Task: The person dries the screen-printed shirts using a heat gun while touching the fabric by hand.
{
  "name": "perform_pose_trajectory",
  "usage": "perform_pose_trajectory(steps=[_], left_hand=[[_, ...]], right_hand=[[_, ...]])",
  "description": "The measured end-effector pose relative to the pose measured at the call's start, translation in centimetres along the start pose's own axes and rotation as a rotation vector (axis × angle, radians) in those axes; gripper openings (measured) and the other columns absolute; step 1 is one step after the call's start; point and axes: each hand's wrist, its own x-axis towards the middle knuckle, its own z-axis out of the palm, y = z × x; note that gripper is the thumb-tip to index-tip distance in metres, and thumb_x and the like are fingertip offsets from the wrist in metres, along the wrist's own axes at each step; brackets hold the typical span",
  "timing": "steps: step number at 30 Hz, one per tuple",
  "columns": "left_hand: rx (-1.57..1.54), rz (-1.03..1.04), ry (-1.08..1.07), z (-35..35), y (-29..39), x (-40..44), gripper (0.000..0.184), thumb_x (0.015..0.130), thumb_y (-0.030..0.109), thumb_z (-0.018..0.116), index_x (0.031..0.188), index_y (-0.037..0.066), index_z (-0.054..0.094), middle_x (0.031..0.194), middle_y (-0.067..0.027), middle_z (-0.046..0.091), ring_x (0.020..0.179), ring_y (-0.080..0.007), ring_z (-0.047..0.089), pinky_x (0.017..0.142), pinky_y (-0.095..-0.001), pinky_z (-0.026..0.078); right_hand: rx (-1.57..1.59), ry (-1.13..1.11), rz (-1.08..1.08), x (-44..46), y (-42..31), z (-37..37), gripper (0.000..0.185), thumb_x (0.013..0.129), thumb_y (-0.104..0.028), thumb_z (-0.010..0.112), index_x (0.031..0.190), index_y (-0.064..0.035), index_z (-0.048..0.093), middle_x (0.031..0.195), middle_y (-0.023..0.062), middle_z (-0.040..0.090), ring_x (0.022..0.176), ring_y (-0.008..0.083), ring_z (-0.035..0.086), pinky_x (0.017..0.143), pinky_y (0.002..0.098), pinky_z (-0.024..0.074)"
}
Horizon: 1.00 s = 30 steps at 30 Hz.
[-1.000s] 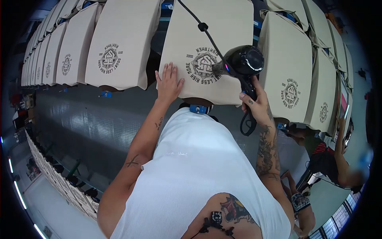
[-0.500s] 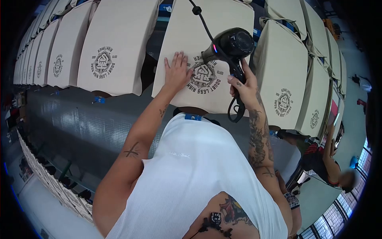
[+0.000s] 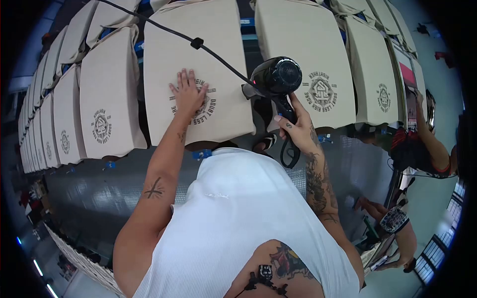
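Right hand [image 3: 297,130]: clamped on the dryer handle, fingers wrapped around it.
Dryer [image 3: 277,75]: black, held up by the right edge of the middle cloth, nozzle [image 3: 247,91] pointing left; small red light lit. Gap to cloth unclear.
Loop [image 3: 289,153]: black, hanging below the handle.
Cord [image 3: 218,56]: black, crossing over the middle cloth up and left from the dryer, with a lump [image 3: 197,43] partway along.
Left hand [image 3: 189,98]: palm down on the print, fingers a little apart, gripping nothing.
Middle cloth [image 3: 198,30]: off-white, draped over a board straight ahead.
Print [image 3: 206,110]: dark round emblem with lettering, near the cloth's lower edge, much of it under the left hand.
Blue fitting [image 3: 202,154]: at the board's near end.
Right cloth [image 3: 300,37]: just beside, same print, uncovered.
Left row [image 3: 109,72]: more printed cloths, side by side, receding.
Co-workers: two far right, one in a dark-and-red top [image 3: 405,154] reaching toward a framed panel, one bent low.
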Motion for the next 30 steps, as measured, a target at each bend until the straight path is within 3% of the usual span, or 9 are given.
perform_pose_trajectory(steps=[5,10,17,24,30], left_hand=[[0.010,-0.082,-0.060,-2.4,3.4,-0.5,0.074,0.094,0.054,0.049,0.148,0.007,0.033,0.154,-0.0171,0.029,0.145,-0.0345,0.023,0.111,-0.0685,0.011],[0.037,-0.067,-0.054,-1.4,12.2,-3.5,0.066,0.095,0.048,0.050,0.147,0.009,0.035,0.154,-0.0144,0.032,0.144,-0.0323,0.026,0.111,-0.0664,0.014],[-0.070,0.194,-0.123,0.2,23.4,-8.4,0.064,0.094,0.042,0.054,0.146,0.009,0.037,0.154,-0.0130,0.031,0.145,-0.0301,0.026,0.112,-0.0649,0.014],[-0.124,0.251,-0.131,0.2,26.7,-7.9,0.062,0.093,0.038,0.056,0.144,0.008,0.039,0.154,-0.0141,0.031,0.145,-0.0299,0.025,0.113,-0.0638,0.013],[-0.141,0.235,-0.110,1.6,27.4,-4.1,0.063,0.092,0.039,0.056,0.143,0.006,0.039,0.153,-0.0142,0.032,0.145,-0.0297,0.026,0.113,-0.0641,0.013]], right_hand=[[0.040,0.104,-0.035,-4.2,2.8,-9.5,0.080,0.089,-0.009,0.065,0.153,-0.0018,0.018,0.086,0.0038,0.060,0.057,0.0085,0.054,0.051,0.0236,0.0469],[0.086,0.235,0.001,-7.8,4.2,-18.0,0.080,0.088,-0.008,0.066,0.154,-0.0040,0.021,0.083,0.0035,0.058,0.057,0.0092,0.053,0.051,0.0244,0.0467],[0.066,0.377,-0.042,-9.3,6.0,-26.9,0.079,0.087,-0.009,0.065,0.153,-0.0049,0.022,0.081,0.0041,0.059,0.056,0.0102,0.053,0.051,0.0239,0.0459],[0.094,0.341,-0.161,-3.1,4.9,-30.9,0.077,0.088,-0.011,0.066,0.153,-0.0062,0.023,0.082,0.0069,0.060,0.056,0.0107,0.053,0.050,0.0243,0.0449],[0.116,0.216,-0.088,1.4,2.3,-30.1,0.080,0.087,-0.007,0.065,0.154,-0.0085,0.022,0.081,0.0038,0.059,0.054,0.0095,0.054,0.047,0.0244,0.0460]])
